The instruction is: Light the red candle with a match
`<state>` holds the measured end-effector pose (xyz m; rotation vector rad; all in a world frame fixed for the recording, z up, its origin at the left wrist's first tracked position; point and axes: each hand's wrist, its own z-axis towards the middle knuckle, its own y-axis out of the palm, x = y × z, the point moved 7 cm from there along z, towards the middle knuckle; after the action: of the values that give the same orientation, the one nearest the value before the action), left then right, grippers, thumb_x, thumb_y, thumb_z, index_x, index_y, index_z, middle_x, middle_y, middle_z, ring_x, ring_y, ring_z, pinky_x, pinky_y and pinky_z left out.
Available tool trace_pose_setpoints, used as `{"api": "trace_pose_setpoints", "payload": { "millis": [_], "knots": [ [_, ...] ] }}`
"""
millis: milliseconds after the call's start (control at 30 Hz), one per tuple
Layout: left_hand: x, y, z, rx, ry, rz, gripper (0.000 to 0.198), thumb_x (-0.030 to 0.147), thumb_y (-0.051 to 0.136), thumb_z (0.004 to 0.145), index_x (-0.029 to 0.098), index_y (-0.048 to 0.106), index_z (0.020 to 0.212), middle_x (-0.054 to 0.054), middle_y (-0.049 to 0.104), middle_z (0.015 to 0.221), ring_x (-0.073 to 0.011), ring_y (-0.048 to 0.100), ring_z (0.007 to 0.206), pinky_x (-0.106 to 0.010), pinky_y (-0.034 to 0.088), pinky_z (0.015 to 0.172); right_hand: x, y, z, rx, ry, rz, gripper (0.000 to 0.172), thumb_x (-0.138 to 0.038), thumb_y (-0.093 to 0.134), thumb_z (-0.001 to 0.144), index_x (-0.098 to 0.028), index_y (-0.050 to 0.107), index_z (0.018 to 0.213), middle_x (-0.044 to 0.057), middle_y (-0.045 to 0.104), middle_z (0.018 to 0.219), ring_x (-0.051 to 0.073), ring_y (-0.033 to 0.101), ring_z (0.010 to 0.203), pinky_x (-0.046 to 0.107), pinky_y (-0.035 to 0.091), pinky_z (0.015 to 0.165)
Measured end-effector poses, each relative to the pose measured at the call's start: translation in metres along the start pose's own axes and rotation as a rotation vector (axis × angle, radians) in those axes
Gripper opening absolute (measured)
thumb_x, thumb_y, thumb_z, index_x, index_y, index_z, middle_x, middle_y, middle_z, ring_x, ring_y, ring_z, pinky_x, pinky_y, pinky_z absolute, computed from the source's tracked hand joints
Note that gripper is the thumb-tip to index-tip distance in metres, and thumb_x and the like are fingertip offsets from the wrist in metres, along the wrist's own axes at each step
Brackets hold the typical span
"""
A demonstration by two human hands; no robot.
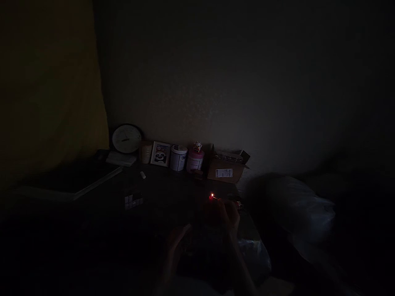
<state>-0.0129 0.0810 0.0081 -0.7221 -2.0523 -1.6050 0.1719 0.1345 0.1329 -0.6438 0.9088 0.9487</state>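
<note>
The room is very dark. My right hand (227, 214) is raised over the dark table (160, 193), fingers pinched on a thin stick (215, 198) whose tip glows red-orange. My left hand (176, 246) hovers lower and to the left, fingers partly curled; whatever it may hold is lost in the dark.
Against the back wall stand a round clock (126, 138), a small framed panda picture (161, 153), a white tub (178, 158), a pink jar (195, 158) and an open cardboard box (227, 168). A small white item (142, 174) lies on the table. A pale bag (300, 209) sits right.
</note>
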Motion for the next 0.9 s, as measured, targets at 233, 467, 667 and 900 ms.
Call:
{"api": "trace_pose_setpoints", "payload": {
  "millis": [233,467,667,900],
  "knots": [
    [-0.005,-0.010,0.003,-0.015,-0.020,-0.054,0.019,0.028,0.061,0.079,0.022,0.070,0.095,-0.007,0.064,0.121,-0.0255,0.056,0.114,-0.042,0.043,0.101,-0.002,0.004,-0.002,-0.007,0.088,0.029,0.028,-0.046,0.065,0.073,-0.019,0.063,0.076,0.001,0.064,0.069,0.017,0.059,0.068,0.025,0.044,0.057],
    [-0.006,-0.010,0.007,-0.007,-0.027,-0.050,0.021,0.030,0.061,0.080,0.021,0.069,0.096,-0.010,0.067,0.115,-0.0266,0.057,0.114,-0.045,0.042,0.100,-0.015,0.002,-0.006,0.033,0.104,0.010,0.026,-0.045,0.066,0.071,-0.019,0.064,0.074,0.001,0.064,0.070,0.018,0.060,0.070,0.026,0.045,0.061],
    [-0.006,-0.012,0.008,0.004,0.011,-0.031,0.023,0.030,0.059,0.082,0.020,0.066,0.102,-0.010,0.065,0.117,-0.0232,0.058,0.112,-0.046,0.042,0.100,-0.003,0.001,0.000,0.044,0.042,0.054,0.027,-0.046,0.065,0.070,-0.018,0.065,0.074,0.003,0.067,0.071,0.018,0.061,0.069,0.028,0.046,0.061],
    [0.002,0.000,0.002,0.040,0.040,-0.006,0.015,0.023,0.069,0.071,0.019,0.071,0.085,-0.010,0.070,0.107,-0.0269,0.061,0.107,-0.041,0.044,0.099,0.003,-0.001,0.004,0.077,-0.043,0.092,0.029,-0.046,0.065,0.068,-0.018,0.065,0.075,0.003,0.068,0.071,0.018,0.062,0.071,0.031,0.048,0.066]
  ]
}}
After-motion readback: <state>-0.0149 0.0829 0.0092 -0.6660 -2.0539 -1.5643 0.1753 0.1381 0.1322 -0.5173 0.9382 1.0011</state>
